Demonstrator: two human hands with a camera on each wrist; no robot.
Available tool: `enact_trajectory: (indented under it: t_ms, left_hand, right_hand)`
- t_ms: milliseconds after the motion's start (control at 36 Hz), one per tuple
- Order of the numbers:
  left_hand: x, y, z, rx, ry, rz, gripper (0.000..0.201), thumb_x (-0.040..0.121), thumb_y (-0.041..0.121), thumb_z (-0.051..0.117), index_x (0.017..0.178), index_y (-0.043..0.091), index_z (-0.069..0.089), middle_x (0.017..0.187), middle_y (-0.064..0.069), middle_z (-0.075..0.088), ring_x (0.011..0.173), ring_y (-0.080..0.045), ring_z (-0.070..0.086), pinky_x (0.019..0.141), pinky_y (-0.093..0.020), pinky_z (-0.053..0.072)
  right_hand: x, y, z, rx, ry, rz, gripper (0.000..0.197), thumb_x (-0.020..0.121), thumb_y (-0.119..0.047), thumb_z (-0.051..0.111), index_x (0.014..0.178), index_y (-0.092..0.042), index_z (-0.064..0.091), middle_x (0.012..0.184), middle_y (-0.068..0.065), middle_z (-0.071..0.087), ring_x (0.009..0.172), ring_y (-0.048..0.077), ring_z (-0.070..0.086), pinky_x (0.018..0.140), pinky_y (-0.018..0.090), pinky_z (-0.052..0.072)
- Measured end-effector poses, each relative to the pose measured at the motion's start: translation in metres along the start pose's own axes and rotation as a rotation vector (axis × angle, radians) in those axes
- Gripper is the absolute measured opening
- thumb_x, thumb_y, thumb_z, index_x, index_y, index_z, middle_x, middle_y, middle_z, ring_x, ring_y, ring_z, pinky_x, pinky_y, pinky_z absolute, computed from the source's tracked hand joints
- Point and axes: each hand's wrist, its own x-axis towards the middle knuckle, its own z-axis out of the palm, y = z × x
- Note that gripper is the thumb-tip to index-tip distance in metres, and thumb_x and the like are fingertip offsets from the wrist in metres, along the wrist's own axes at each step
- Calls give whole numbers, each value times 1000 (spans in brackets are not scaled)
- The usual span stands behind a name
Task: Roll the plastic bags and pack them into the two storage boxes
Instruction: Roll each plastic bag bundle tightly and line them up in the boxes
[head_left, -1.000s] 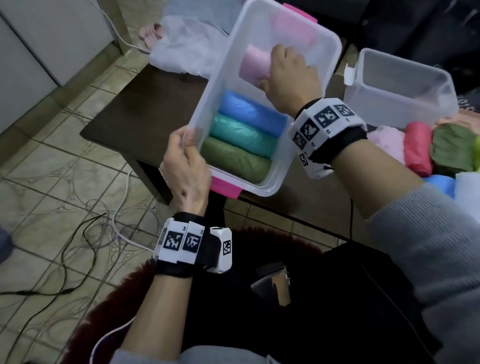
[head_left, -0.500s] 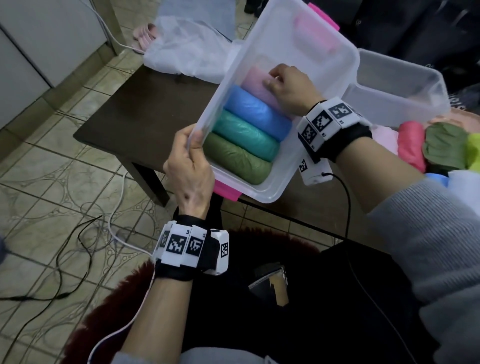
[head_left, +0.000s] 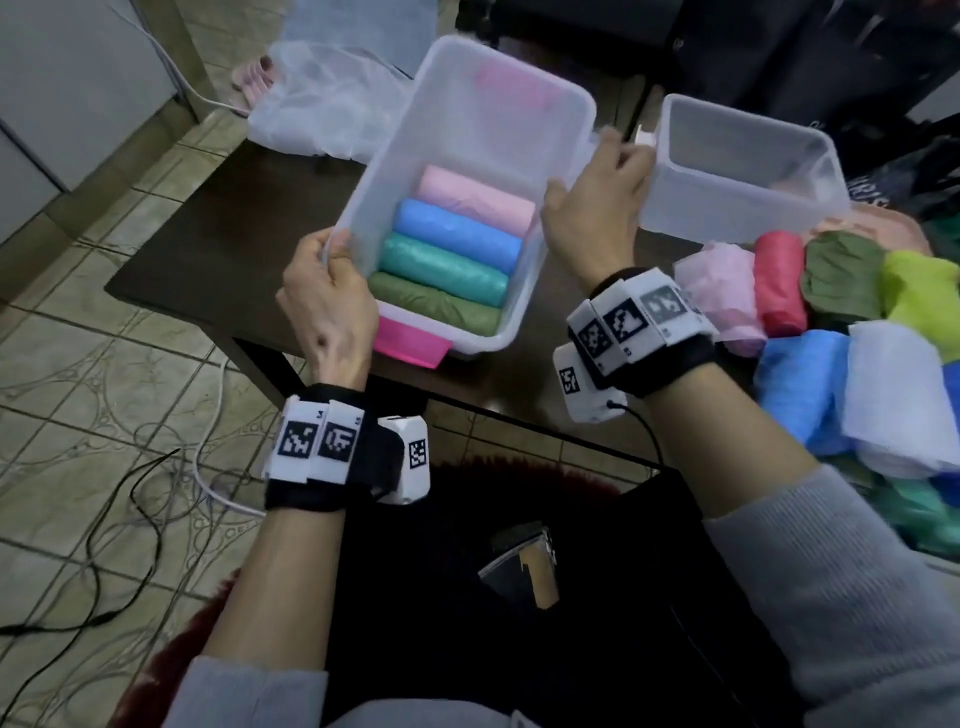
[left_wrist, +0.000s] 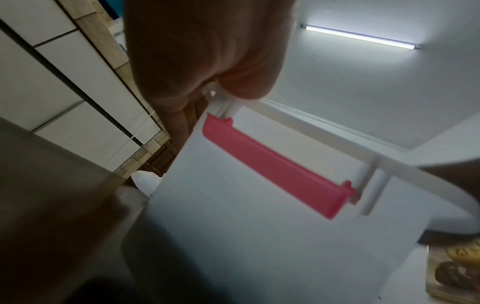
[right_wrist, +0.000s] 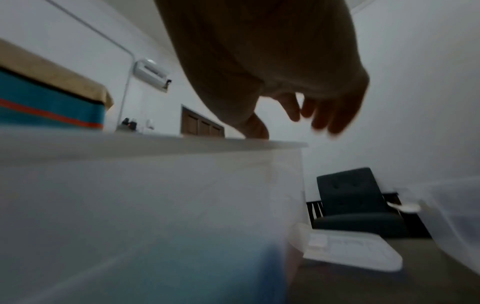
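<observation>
The clear storage box (head_left: 550, 130) with pink latches sits on the dark table (head_left: 208, 260). A pink roll (head_left: 478, 197), a blue roll (head_left: 457, 234), a teal roll (head_left: 441, 270) and a green roll (head_left: 431, 306) lie side by side in it. My left hand (head_left: 332, 280) grips the box's near-left rim, just above the pink latch (left_wrist: 275, 170). The thumb of my right hand (head_left: 597, 197) rests on the right rim, with the fingers (right_wrist: 322, 115) loose in the air. The second box (head_left: 821, 156) stands empty at the right.
Loose rolled bags lie at the right: pink (head_left: 727, 296), red (head_left: 779, 286), dark green (head_left: 841, 280), yellow-green (head_left: 919, 296), blue (head_left: 800, 384), white (head_left: 893, 395). A crumpled white bag (head_left: 322, 109) sits at the table's far edge. A clear lid (right_wrist: 350, 253) lies beyond the box. Cables (head_left: 130, 493) cross the tiled floor.
My right hand let go of the pink roll inside the box and came out to the right rim. The tilted box has come down level onto the table.
</observation>
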Motion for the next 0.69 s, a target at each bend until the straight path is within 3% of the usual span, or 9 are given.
enact_trajectory:
  t_ms: [56,111,167,222,333,389,444,556,694]
  left_hand:
    - [7,1,2,19,-17,-46,28,97,22,44,112,13,65,112,-6,67,105,-20,60,84,-17,40]
    - [13,3,4,34,-36,-83,29,96,23,43,113,14,66,115,-8,66,109,-22,59,90,-21,42]
    - [17,5,6,55,-52,-103,31,96,25,43,115,14,66,117,-9,66,111,-24,58,92,-23,42]
    - [19,8,9,74,-69,-114,34,96,27,43,117,12,65,119,-10,65,112,-25,58,93,-24,42]
    - [21,11,11,112,-84,-116,36,97,28,41,117,10,64,121,-14,63,114,-29,56,96,-29,44]
    - [21,12,11,155,-97,-106,36,97,26,39,121,9,62,126,-15,60,119,-29,52,97,-28,38]
    - [20,13,11,199,-90,-71,39,99,25,38,131,8,52,136,-14,52,127,-27,44,102,-26,29]
    - [6,21,10,283,38,278,49,94,17,42,140,1,35,149,-17,30,139,-31,26,114,-29,15]
    - [-44,53,30,10,41,768,38,87,-2,44,123,-5,53,130,-20,52,125,-27,46,108,-19,29]
  right_hand:
    - [-2,7,0,216,-182,110,45,97,-30,47,132,-4,40,134,16,42,118,29,49,96,34,42]
    - [-4,12,2,402,-270,169,30,97,-34,47,100,-6,59,95,12,62,80,24,62,63,31,54]
    - [-6,16,5,557,-313,228,31,97,-29,49,73,-10,56,63,5,56,48,16,53,43,25,45]
    - [-8,19,10,628,-314,239,29,97,-23,49,72,-11,56,58,2,52,43,14,48,42,23,43]
    - [-13,26,10,608,-308,201,19,96,-23,50,93,-9,63,62,-1,55,51,14,51,51,26,49]
    - [-16,34,3,519,-262,179,23,94,-26,52,104,-9,65,77,-3,61,71,15,57,74,32,53]
    - [-20,50,-8,361,-199,176,26,93,-26,52,110,-9,63,101,2,65,96,17,58,86,26,43]
    - [-40,94,-27,59,-57,237,29,90,-21,52,114,-4,53,121,14,54,114,29,49,92,32,36]
    - [-62,141,-47,-374,131,445,43,87,-20,50,124,0,41,131,21,39,122,36,37,91,44,39]
